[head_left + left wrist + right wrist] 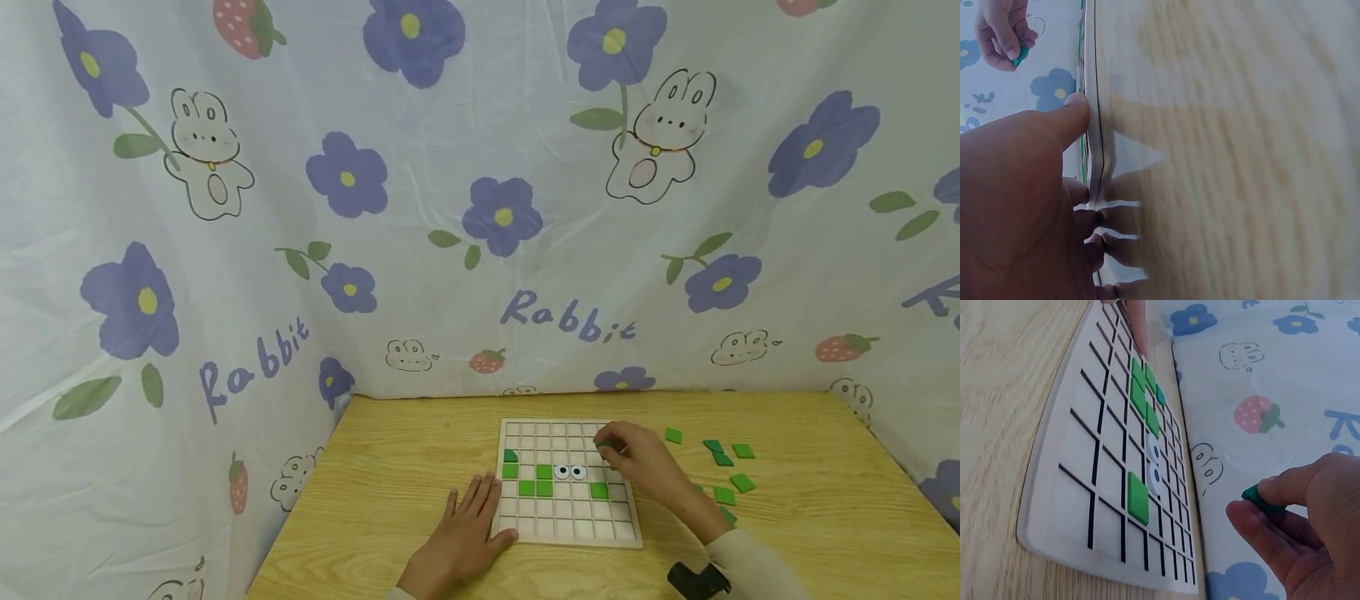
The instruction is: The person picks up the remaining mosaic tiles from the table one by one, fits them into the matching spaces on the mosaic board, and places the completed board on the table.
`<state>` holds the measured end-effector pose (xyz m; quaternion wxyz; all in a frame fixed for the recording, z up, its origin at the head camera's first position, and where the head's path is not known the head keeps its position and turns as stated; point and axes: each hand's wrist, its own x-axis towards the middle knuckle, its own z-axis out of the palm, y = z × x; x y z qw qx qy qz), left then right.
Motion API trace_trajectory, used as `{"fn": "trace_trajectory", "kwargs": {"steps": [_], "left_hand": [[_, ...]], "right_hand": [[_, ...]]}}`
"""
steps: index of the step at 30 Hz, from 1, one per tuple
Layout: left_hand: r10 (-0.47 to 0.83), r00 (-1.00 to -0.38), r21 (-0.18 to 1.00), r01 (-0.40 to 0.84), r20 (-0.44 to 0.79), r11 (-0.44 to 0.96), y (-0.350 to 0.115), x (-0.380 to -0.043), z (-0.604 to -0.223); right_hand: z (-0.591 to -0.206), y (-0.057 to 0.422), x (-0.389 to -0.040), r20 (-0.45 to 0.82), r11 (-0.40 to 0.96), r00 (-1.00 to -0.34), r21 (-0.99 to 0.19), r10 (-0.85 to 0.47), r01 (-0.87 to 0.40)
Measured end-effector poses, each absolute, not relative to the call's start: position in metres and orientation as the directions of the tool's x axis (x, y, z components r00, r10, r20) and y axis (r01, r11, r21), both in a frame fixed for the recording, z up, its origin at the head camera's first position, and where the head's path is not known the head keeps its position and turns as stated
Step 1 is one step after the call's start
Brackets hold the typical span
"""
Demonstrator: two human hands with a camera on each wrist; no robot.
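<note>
Head view, biggest first: a white cloth (420,250) with rabbits and purple flowers hangs at 12 o'clock, behind everything. Then a wood-look table (390,467), and on it a pale grid board (577,529) (my clock times go off its centre). Left hand (463,533) is at 8 o'clock, fingers straight, touching the board's edge. Right hand (647,462) is around 2, thumb and fingers curled in. Loose green tiles (742,482) are scattered around 3, five bright green squares (600,490) sit in the grid, two cartoon eyes (562,472) are near the middle, and a small dark green piece (1251,494) is pinched in the right hand, above the board.
</note>
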<state>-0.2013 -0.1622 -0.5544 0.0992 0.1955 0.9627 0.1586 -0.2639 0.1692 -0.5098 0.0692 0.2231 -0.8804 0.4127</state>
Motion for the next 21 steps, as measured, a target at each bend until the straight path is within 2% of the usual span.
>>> {"fn": "trace_trajectory", "kwargs": {"steps": [7, 14, 21], "left_hand": [[0.425, -0.898, 0.367, 0.359, -0.114, 0.858, -0.164, -0.202, -0.556], [0.409, -0.903, 0.337, 0.348, -0.132, 0.875, -0.163, -0.202, -0.555], [0.416, -0.9, 0.349, 0.35, -0.134, 0.87, -0.163, -0.201, -0.554]], "right_hand": [[-0.513, 0.157, -0.267, 0.309, 0.536, -0.888, -0.712, -0.34, -0.453], [-0.511, 0.149, -0.267, 0.324, 0.498, -0.869, -0.72, -0.373, -0.482], [-0.514, 0.139, -0.267, 0.375, 0.491, -0.837, -0.683, -0.4, -0.541]]}}
